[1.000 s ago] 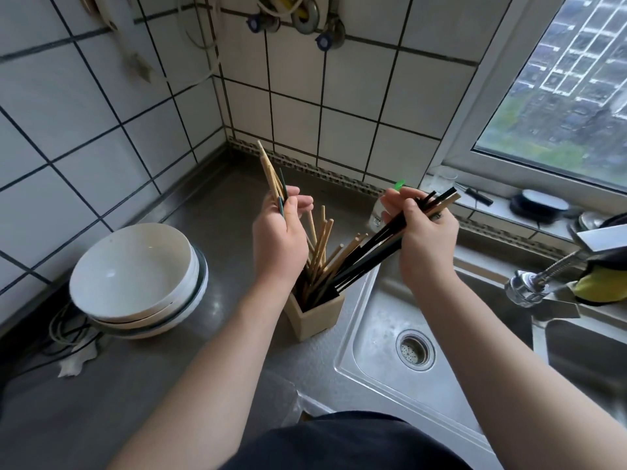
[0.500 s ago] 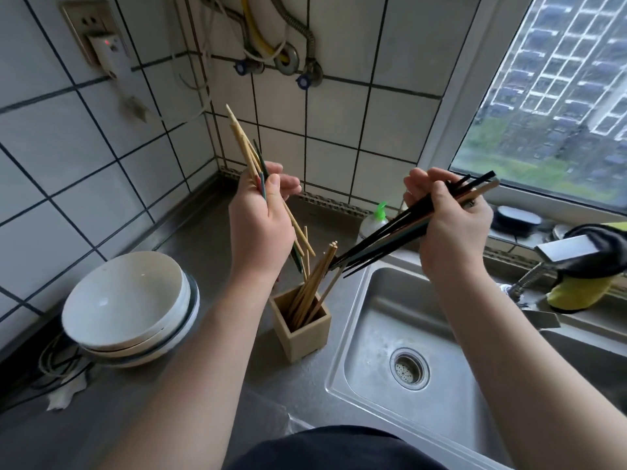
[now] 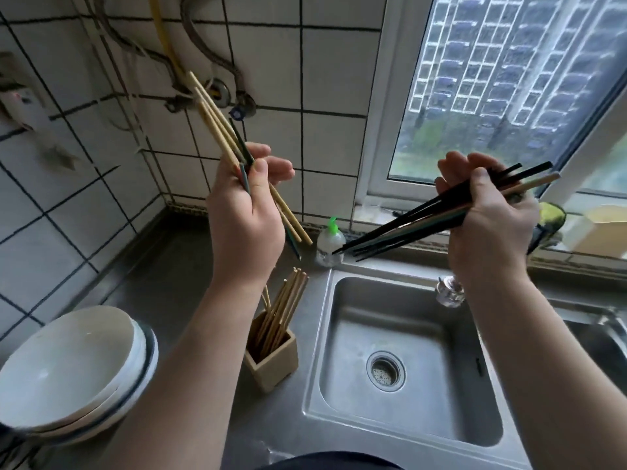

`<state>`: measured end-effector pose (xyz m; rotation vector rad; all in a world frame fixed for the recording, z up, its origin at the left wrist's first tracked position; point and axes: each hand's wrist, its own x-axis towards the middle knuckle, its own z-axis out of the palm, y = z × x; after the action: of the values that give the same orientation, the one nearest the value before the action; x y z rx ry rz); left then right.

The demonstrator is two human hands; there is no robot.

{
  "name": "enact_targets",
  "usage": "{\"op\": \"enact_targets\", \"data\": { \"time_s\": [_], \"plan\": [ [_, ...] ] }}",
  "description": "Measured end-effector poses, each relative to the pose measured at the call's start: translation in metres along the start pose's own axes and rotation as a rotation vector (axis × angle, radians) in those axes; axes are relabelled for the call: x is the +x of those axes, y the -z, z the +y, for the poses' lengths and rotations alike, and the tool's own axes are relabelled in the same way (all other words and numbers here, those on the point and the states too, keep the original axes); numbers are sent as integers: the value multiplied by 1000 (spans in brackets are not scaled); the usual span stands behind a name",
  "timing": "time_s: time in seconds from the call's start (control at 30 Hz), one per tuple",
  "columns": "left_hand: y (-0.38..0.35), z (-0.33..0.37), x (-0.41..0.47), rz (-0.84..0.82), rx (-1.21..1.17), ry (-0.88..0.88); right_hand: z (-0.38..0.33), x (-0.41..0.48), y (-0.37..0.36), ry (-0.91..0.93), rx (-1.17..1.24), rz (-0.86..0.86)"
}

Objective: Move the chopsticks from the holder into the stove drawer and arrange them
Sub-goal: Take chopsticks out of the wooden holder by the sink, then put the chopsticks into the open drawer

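Observation:
My left hand (image 3: 246, 215) is raised above the counter, gripping a bunch of light wooden chopsticks (image 3: 213, 120) with one dark one among them, tilted up to the left. My right hand (image 3: 492, 222) holds a bundle of mostly black chopsticks (image 3: 400, 228), tips pointing down-left over the sink. Below my left forearm a square wooden holder (image 3: 276, 357) stands on the steel counter with several bamboo chopsticks (image 3: 288, 300) still leaning in it. No stove drawer shows in this view.
Stacked white bowls (image 3: 71, 371) sit at the left on the counter. A steel sink (image 3: 403, 361) with a drain lies right of the holder. A small green-capped bottle (image 3: 330, 244) stands behind it, a tap (image 3: 449, 293) at the sink's back edge, tiled wall and window beyond.
Both hands have lifted their chopstick bundles clear of the holder and higher, moving apart. The holder now keeps only the light bamboo chopsticks. The camera tilted up.

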<state>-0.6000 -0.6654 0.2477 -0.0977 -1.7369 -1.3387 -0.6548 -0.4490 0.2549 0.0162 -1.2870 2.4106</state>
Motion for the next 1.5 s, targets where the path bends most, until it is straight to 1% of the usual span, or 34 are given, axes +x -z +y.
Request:
{"op": "enact_targets", "data": {
  "time_s": [0.1,0.27,0.4,0.5,0.73,0.9,1.07,1.23,1.33,1.5],
  "plan": [
    [-30,4,-4,-59,-114,32,-11,-2,27,26,-7,78],
    [-91,12,-31,-173,-279,157,-35,-9,86,128,-47,258],
    [-142,23,-78,-324,-359,253,-64,-27,148,203,-110,391],
    [-177,43,-127,-451,-380,285,-89,-52,205,230,-156,471],
    [-236,131,-272,-784,-464,338,-172,-134,346,287,-241,655],
    [-266,210,-384,-960,-465,321,-239,-208,448,354,-328,778],
    [-284,283,-484,-1139,-510,426,-296,-282,534,413,-410,929],
    [-303,342,-563,-1336,-491,295,-338,-350,601,448,-408,1089],
    [-314,374,-603,-1447,-532,242,-359,-386,631,474,-416,1202],
    [-341,421,-675,-1607,-603,222,-392,-440,677,526,-427,1373]
  ]
}}
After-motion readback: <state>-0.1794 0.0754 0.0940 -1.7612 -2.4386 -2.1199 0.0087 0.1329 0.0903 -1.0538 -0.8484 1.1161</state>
